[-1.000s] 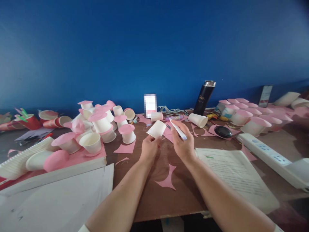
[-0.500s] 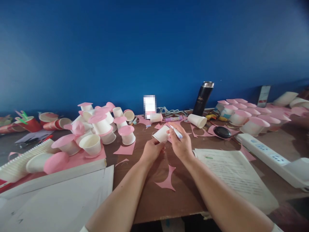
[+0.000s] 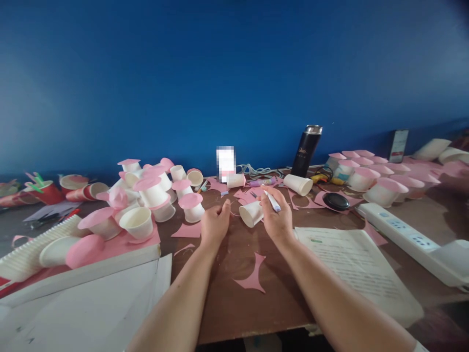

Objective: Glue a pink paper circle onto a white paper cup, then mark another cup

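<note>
My right hand (image 3: 277, 215) grips a white marker (image 3: 271, 201), slanted, with its blue-violet end toward me. A white paper cup (image 3: 251, 214) lies tilted against the fingers of that hand, its mouth facing left toward me; I cannot tell whether the fingers also hold it. To the left, my left hand (image 3: 215, 222) is apart from the cup with nothing visible in it, thumb raised and other fingers partly hidden. In front of the hands lies a pink paper scrap (image 3: 254, 277) on the brown table (image 3: 234, 313).
White cups with pink paper discs (image 3: 148, 190) crowd the left; more capped cups (image 3: 386, 189) stand right. A black flask (image 3: 307, 151), a power strip (image 3: 406, 237), a printed sheet (image 3: 344, 264), a round black object (image 3: 336, 201) and a purple marker (image 3: 262, 182) lie around.
My left hand has let go of the cup and moved left, its thumb now raised. The cup has shifted slightly right and down and turned its mouth toward me. The marker stays in my right hand.
</note>
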A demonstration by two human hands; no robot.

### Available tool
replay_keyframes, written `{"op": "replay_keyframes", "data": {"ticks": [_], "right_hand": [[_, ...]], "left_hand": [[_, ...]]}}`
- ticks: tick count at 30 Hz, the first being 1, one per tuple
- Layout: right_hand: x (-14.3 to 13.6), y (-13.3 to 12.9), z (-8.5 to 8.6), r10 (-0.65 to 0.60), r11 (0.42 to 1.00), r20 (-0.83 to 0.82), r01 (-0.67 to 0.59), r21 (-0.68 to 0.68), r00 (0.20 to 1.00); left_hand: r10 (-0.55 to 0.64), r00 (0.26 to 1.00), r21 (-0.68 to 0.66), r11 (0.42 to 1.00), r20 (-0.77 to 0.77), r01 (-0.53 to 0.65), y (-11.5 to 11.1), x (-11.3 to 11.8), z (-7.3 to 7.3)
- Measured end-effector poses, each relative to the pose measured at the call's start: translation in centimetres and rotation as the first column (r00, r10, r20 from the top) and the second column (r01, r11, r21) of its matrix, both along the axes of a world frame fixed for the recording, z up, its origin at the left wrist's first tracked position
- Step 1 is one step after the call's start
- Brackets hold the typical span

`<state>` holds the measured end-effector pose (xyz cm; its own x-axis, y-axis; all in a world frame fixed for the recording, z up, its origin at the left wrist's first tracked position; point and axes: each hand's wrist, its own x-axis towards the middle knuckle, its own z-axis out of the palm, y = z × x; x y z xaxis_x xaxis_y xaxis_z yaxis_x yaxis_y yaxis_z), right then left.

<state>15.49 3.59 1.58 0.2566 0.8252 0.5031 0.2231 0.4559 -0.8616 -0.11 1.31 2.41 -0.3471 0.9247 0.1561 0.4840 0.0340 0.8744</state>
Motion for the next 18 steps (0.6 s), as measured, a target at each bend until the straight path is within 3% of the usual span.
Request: {"op": "replay_keyframes", "data": {"ticks": [4,9,13,16,18], "right_hand": [[0.1,0.2,-0.1,-0.011,1.000,-0.058,0.011,0.011,0.998],[0.1,0.5,-0.3,0.016,0.999,-0.072,-0.013,0.038,0.997],[0.1,0.3,-0.3,0.011,0.994,0.009,-0.012,0.106,1.000],[0.2,0.0,0.0,-0.003,0.991,0.042,-0.002,0.136,0.999],[0.3,-0.1,0.2,-0.028,0.989,0.058,0.020,0.146,0.998]], "left_hand": [[0.019,0.999,0.119,0.993,-0.039,-0.014,0.6,-0.6,-1.1],[0.076,0.968,0.211,0.977,-0.239,-0.024,1.4,-0.9,-1.7],[0.019,0.908,0.093,0.995,-0.419,0.022,3.1,-0.8,-1.1],[-0.059,0.790,-0.052,0.998,-0.610,0.035,5.3,-0.4,-0.6],[-0.085,0.761,-0.089,0.995,-0.643,0.035,6.8,0.0,-0.5]]}}
